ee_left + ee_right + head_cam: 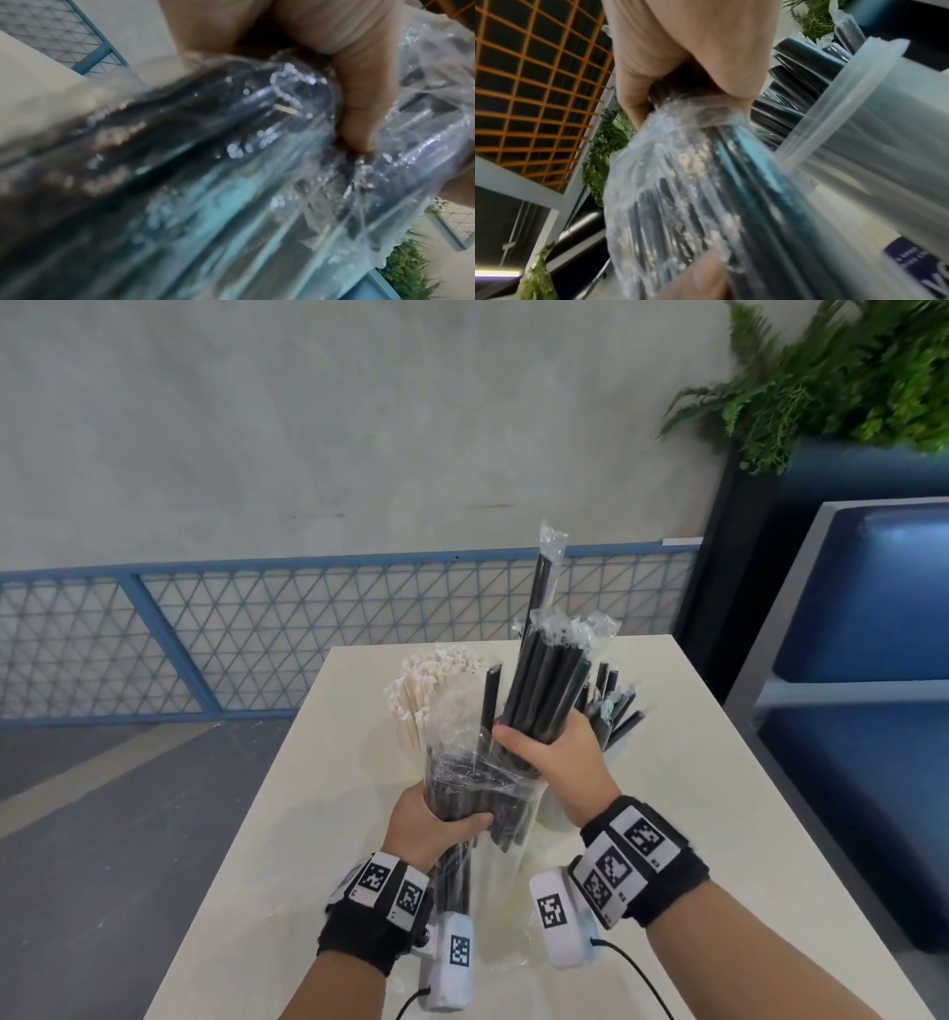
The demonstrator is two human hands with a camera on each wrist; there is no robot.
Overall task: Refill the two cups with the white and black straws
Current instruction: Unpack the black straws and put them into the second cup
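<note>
My left hand (436,824) grips the lower part of a clear plastic bag (470,778) of black straws above the table; in the left wrist view my fingers (359,105) curl round the bag (231,162). My right hand (549,752) grips a bunch of wrapped black straws (549,680) that sticks up out of the bag's top. The right wrist view shows my right hand (680,50) above the crinkled bag (700,192). A bundle of white straws (426,695) stands behind the bag. Right of my right hand, a translucent cup (552,809) (885,121) holds more black straws (619,711).
The pale table (693,814) has a blue mesh railing (257,629) beyond its far edge. A blue padded bench (873,660) stands to the right, with a fern planter (847,377) behind it. Loose clear plastic (508,906) lies on the table between my wrists.
</note>
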